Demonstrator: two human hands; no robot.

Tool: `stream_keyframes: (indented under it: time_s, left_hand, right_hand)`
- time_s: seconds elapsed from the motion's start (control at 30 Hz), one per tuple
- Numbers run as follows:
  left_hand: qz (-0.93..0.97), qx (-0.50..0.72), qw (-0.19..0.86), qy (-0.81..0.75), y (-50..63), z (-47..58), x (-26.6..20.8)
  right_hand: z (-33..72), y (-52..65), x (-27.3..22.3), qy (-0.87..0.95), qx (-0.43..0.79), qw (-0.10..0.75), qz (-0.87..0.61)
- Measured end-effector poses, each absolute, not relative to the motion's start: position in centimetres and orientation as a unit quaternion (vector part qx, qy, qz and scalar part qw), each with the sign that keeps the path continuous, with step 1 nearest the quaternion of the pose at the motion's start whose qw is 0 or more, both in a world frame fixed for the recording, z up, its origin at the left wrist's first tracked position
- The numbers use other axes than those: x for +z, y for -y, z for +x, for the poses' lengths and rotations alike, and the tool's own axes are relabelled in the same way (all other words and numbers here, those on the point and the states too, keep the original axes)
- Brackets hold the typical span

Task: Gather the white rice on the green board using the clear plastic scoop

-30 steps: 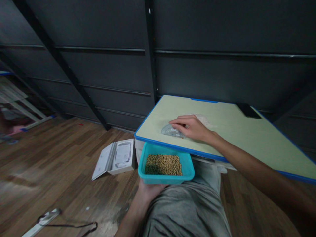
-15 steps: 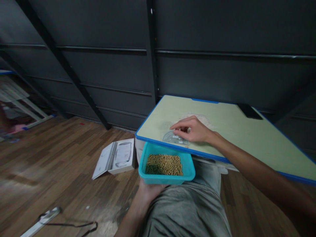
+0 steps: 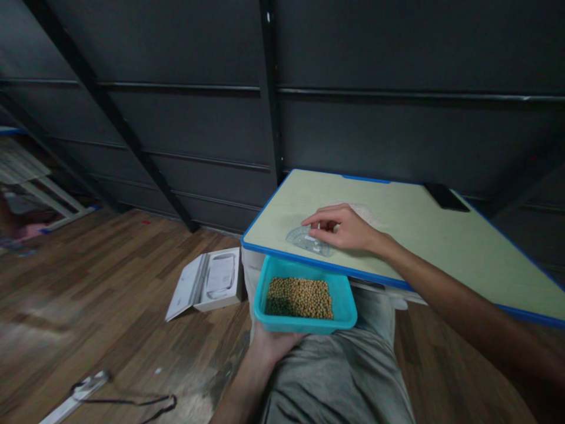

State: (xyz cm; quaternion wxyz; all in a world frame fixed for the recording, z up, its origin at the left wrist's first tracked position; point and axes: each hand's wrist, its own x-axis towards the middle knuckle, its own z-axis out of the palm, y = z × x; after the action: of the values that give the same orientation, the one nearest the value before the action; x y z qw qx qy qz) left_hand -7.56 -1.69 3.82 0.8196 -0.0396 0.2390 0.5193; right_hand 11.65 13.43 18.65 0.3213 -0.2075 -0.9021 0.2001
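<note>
My left hand supports a turquoise plastic container from below, most of its fingers hidden under it. Inside lie many small round tan beans, filling the bottom. The container's far rim is tucked below the table's near edge, above my lap. On the tabletop, my right hand is bent over a clear protractor, with thumb and fingertips at its upper part. The protractor lies flat or nearly so, close to the blue edge.
The pale table has blue edging and a whitish worn patch. A black phone lies at its far right. An open white box stands on the wooden floor, with a white bar and dark strap farther left. Dark panelled wall behind.
The protractor has shifted slightly left and turned, with my right hand at it. My left hand has moved the container a little to the right and nearer me.
</note>
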Motion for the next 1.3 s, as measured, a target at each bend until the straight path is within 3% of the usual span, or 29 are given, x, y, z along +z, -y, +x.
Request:
stream_keyframes:
  time_s: [0.1, 0.3, 0.53, 0.77, 1.07, 1.3]
  left_hand:
    - [-0.044, 0.526, 0.814, -0.241, 1.9, -7.2, 3.4]
    - [-0.062, 0.516, 0.81, -0.271, 2.0, -7.0, 3.3]
    - [-0.054, 0.521, 0.804, -0.28, 2.1, -7.4, 2.6]
    - [-0.044, 0.531, 0.806, -0.257, 1.9, -7.7, 2.2]
    - [-0.035, 0.538, 0.795, -0.277, 2.1, -8.3, 2.0]
    - [-0.041, 0.537, 0.812, -0.225, 1.8, -8.1, 2.2]
  right_hand:
    - [11.4, -13.5, 18.4, 0.885, 0.195, 0.347, -0.242]
    - [10.7, -13.5, 17.8, 0.893, 0.204, 0.316, -0.246]
    - [11.3, -14.8, 17.9, 0.885, 0.12, 0.318, -0.32]
    - [10.7, -16.0, 18.1, 0.829, 0.154, 0.39, -0.369]
    - [4.2, -16.0, 18.3, 0.891, 0.09, 0.289, -0.337]
    - [6.9, -17.5, 18.4, 0.879, 0.008, 0.259, -0.401]
